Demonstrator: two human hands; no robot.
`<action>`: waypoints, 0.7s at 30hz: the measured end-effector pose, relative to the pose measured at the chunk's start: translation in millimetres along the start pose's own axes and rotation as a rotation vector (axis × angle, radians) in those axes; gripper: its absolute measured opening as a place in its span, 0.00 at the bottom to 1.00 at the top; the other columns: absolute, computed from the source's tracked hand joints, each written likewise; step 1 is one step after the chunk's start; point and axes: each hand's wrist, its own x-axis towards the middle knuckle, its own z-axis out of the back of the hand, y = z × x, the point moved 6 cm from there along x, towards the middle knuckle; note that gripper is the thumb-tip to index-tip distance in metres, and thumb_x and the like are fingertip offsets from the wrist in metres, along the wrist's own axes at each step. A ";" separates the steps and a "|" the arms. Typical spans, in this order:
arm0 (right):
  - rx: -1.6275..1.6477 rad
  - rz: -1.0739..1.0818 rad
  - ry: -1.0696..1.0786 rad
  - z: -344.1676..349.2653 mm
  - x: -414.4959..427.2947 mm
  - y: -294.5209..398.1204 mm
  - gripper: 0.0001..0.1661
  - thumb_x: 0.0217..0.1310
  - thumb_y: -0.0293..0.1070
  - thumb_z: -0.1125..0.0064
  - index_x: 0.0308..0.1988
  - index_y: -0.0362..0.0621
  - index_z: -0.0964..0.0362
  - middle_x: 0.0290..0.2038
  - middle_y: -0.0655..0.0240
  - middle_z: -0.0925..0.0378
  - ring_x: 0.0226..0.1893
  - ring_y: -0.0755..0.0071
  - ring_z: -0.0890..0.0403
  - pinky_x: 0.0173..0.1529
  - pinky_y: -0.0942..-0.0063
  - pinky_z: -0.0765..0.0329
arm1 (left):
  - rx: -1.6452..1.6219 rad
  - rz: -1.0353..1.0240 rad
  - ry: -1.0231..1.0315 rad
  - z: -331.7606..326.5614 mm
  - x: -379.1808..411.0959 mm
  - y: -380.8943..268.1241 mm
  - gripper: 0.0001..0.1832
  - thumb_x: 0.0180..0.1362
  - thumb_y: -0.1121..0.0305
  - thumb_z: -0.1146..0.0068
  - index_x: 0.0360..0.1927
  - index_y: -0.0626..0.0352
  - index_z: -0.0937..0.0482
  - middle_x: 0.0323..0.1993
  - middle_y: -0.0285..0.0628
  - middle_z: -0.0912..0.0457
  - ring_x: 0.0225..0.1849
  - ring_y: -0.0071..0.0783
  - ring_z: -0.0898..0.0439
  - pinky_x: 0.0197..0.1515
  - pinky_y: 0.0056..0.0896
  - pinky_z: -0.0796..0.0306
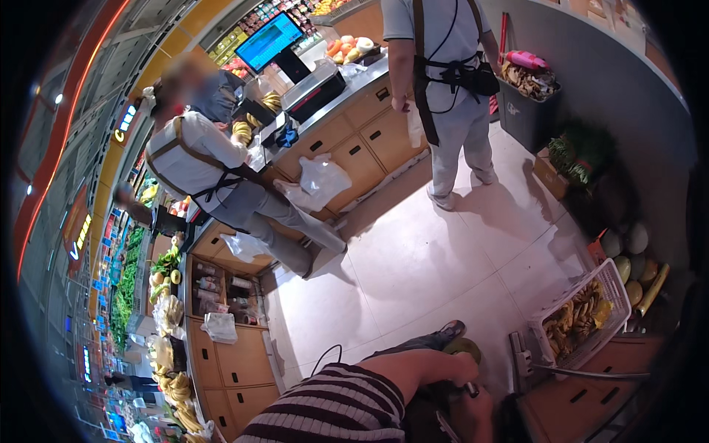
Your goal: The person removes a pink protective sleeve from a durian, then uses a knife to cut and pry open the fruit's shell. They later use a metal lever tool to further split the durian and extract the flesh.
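At the bottom, my left hand reaches out from a striped sleeve and rests against a round, dull-green object, possibly a fruit or melon. Close below it, my right hand is closed around a short dark handle with a shiny end; its blade or working end cannot be made out. The two hands are nearly touching. Shadow hides most of the fingers and the area under them. A thin metallic edge shows just left of my right hand, partly hidden.
A white plastic basket of brownish-yellow produce stands right, near melons. Two workers in aprons stand ahead, by a wooden counter with a screen. A full grey bin stands by the wall.
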 end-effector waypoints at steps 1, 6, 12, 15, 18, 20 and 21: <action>0.020 0.006 0.000 -3.1 3.6 -6.2 0.26 0.42 0.43 0.38 0.44 0.44 0.25 0.35 0.51 0.22 0.41 0.48 0.21 0.42 0.60 0.25 | 0.010 -0.029 -0.003 1.5 3.1 0.9 0.12 0.39 0.63 0.41 0.27 0.59 0.18 0.32 0.49 0.18 0.36 0.46 0.19 0.38 0.43 0.26; -0.042 0.018 -0.059 2.2 13.6 0.3 0.26 0.43 0.44 0.38 0.44 0.43 0.25 0.34 0.51 0.21 0.39 0.50 0.20 0.40 0.61 0.24 | 0.013 -0.121 -0.025 19.4 5.3 4.2 0.11 0.39 0.64 0.41 0.28 0.53 0.16 0.32 0.43 0.17 0.39 0.46 0.20 0.40 0.42 0.26; -0.034 0.058 -0.081 -19.8 4.0 -0.4 0.24 0.46 0.43 0.38 0.42 0.38 0.26 0.32 0.49 0.22 0.38 0.46 0.20 0.39 0.63 0.25 | 0.035 -0.077 -0.025 0.8 -8.6 8.5 0.11 0.40 0.63 0.41 0.29 0.52 0.16 0.33 0.43 0.17 0.37 0.43 0.19 0.39 0.41 0.26; -0.095 -0.043 0.025 -18.6 0.0 3.1 0.31 0.43 0.48 0.39 0.48 0.48 0.27 0.36 0.51 0.21 0.40 0.44 0.22 0.43 0.55 0.25 | 0.035 -0.064 -0.018 2.0 -19.2 6.6 0.12 0.40 0.64 0.42 0.30 0.53 0.17 0.33 0.44 0.17 0.37 0.43 0.19 0.40 0.41 0.26; -0.001 -0.068 0.036 -23.5 -4.2 -5.7 0.31 0.42 0.45 0.39 0.49 0.48 0.28 0.39 0.50 0.22 0.42 0.44 0.22 0.44 0.56 0.26 | 0.058 -0.048 -0.031 -4.3 -17.0 -0.3 0.12 0.40 0.64 0.42 0.30 0.54 0.17 0.33 0.44 0.17 0.39 0.42 0.19 0.40 0.42 0.26; 0.028 -0.073 -0.008 -19.5 -5.9 -10.1 0.31 0.41 0.43 0.38 0.50 0.48 0.28 0.40 0.49 0.23 0.44 0.45 0.23 0.45 0.56 0.26 | 0.101 -0.047 -0.048 -3.6 -10.9 -5.1 0.11 0.41 0.65 0.42 0.30 0.52 0.16 0.33 0.42 0.17 0.39 0.41 0.19 0.38 0.41 0.26; 0.046 -0.088 -0.039 -15.2 -4.4 -16.5 0.31 0.41 0.42 0.38 0.50 0.48 0.28 0.41 0.49 0.23 0.44 0.45 0.23 0.46 0.57 0.26 | 0.127 -0.061 -0.053 3.6 -8.1 -7.7 0.11 0.41 0.65 0.42 0.30 0.51 0.16 0.33 0.41 0.17 0.39 0.40 0.19 0.37 0.41 0.26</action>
